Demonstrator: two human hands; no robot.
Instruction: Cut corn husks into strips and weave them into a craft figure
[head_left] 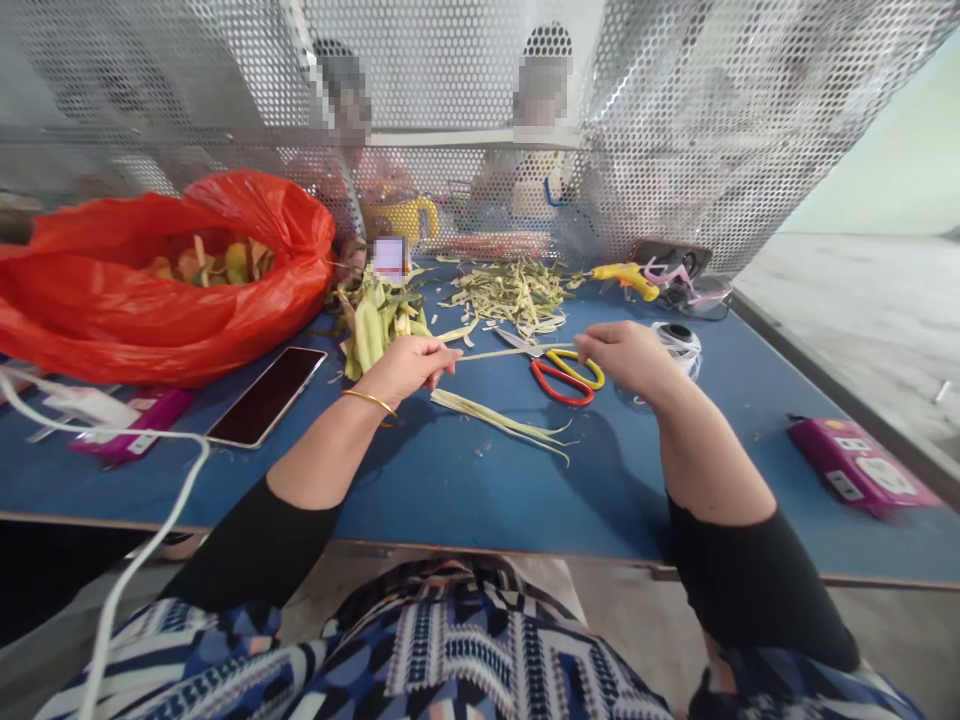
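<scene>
A thin pale strip is stretched level between my two hands. My left hand pinches its left end with closed fingers. The other end is in the closed fingers of my right hand. Just behind and below the strip lie scissors with one red and one yellow handle. A bundle of long pale green strips rests on the blue table in front of my hands. Beyond my left hand sits a pile of green husks, and a heap of cut pieces lies farther back.
At the left are a red plastic bag, a phone and a purple box. A yellow glue gun, glasses and a white cable coil lie right. Another purple box is far right. Behind stands a perforated screen.
</scene>
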